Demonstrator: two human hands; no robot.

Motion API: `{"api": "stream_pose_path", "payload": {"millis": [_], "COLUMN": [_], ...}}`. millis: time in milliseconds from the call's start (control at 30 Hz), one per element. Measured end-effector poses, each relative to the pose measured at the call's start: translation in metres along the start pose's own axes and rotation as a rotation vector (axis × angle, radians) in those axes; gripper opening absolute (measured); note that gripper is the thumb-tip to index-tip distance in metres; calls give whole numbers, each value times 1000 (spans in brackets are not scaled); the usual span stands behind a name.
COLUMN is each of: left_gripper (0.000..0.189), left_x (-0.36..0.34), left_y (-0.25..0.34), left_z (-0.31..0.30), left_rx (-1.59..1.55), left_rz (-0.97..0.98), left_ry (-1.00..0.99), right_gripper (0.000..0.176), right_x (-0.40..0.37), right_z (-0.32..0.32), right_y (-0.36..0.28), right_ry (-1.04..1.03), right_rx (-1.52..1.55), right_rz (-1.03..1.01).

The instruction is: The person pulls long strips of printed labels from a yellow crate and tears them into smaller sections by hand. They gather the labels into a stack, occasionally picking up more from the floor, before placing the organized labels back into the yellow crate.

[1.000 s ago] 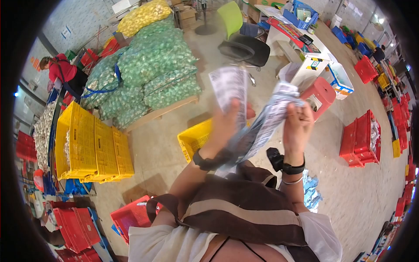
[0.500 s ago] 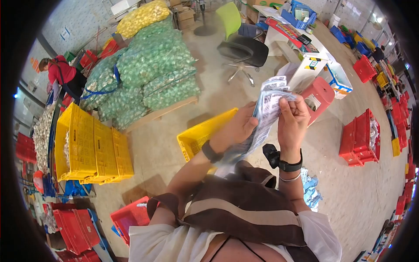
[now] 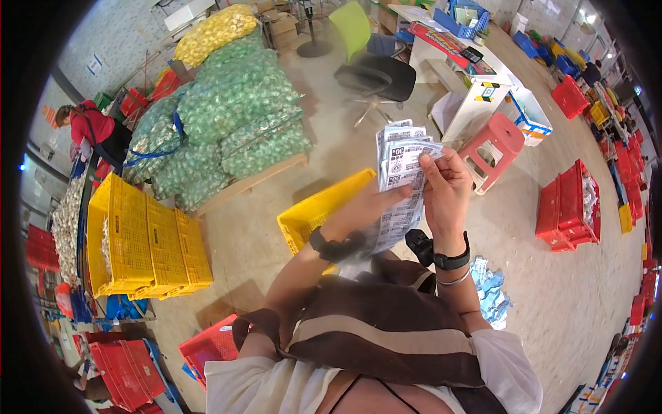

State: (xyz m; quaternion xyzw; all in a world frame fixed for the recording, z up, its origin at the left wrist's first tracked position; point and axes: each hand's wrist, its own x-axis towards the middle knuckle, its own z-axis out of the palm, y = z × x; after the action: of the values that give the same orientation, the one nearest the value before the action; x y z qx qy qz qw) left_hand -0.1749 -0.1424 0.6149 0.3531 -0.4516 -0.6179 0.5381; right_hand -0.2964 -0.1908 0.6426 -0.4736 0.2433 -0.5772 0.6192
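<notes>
A stack of long printed label strips (image 3: 402, 162), white with dark print, is held up in front of my body. My left hand (image 3: 365, 210) grips its left side, the thumb lying across the printed face. At the upper right edge, my right hand (image 3: 445, 181) pinches the strips between thumb and fingers. The strips fan apart at the top, and their lower end hangs near my brown apron (image 3: 372, 310). Just beyond my left hand stands a yellow crate (image 3: 296, 222) on the floor.
Green net sacks (image 3: 234, 117) are piled on a pallet, left of a chair (image 3: 386, 72). Yellow crates (image 3: 127, 238) stand left, red crates (image 3: 569, 207) right. A red stool (image 3: 507, 138) is near a white desk (image 3: 476, 103). Another person (image 3: 100, 131) bends at far left. Blue-white scraps (image 3: 489, 293) lie on the floor.
The strips have turned so that their printed face shows more broadly, fanned at the top. Both hands have shifted slightly left and down with them, and the whole view has moved a little.
</notes>
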Motion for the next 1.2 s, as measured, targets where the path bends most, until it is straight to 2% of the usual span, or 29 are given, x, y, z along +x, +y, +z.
{"api": "stream_pose_path", "payload": {"millis": [33,100,133,200,233,300,333,400,433,500,567,600,633,700,733,767,833,867,933,967,1000,1067,1200], "left_gripper": [44,32,32,30,30,29,29,30,30,30,27,28,28,31,33,33,37,41,41,40,29,30,33], "left_x": [0,-2,-1,0,1,2,1,-1,-3,-9,-8,-8,-8,-4,-2,-1,0,0,-1,-2,-2,-7,-10], "left_y": [1,4,1,-7,-11,-16,-15,-8,-4,3,-1,1,2,-4,-7,-7,-3,-7,-8,-9,-13,-9,4], "left_z": [4,14,13,10,9,8,9,12,12,7,-2,-1,-1,-1,1,4,10,9,10,11,13,15,19], "left_rx": [-2,-15,-16,118,117,288,289,-320,-319,-234,-201,-126,-51,-12,26,26,122,112,138,163,26,-29,-199], "left_rz": [-2,155,153,243,241,232,231,20,19,87,105,165,225,262,298,295,249,245,216,189,235,245,241], "left_ry": [-1,116,116,224,221,336,334,382,381,375,399,452,503,510,517,514,554,495,506,517,545,520,483], "right_gripper": [7,11,11,9,9,7,7,10,10,5,5,5,5,4,7,7,9,9,11,11,11,10,8], "right_x": [-1,-4,-2,3,4,4,4,3,6,15,12,12,9,2,0,-4,-6,-8,-12,-11,-10,-9,-8], "right_z": [1,2,-2,-16,-19,-24,-25,-26,-35,-61,-36,-47,-48,-50,-53,-41,-24,-19,-16,-17,-20,-21,-23], "right_y": [-3,-9,-6,2,4,6,6,7,7,5,-26,-24,-20,-12,-2,-2,4,5,-2,-1,3,4,3], "right_ry": [2,12,13,-54,-51,-81,-79,30,32,217,265,187,187,-68,-111,-65,-135,-158,-90,-92,-47,-3,19], "right_rx": [-2,-292,-293,-549,-550,-657,-656,-606,-605,-210,119,130,130,13,-61,-286,-240,-224,-604,-604,-561,-518,-507], "right_rz": [1,-50,-48,-171,-170,-92,-91,-183,-183,-200,-164,-148,-148,-95,-50,-30,-152,-191,-221,-220,-181,-140,-202]}}
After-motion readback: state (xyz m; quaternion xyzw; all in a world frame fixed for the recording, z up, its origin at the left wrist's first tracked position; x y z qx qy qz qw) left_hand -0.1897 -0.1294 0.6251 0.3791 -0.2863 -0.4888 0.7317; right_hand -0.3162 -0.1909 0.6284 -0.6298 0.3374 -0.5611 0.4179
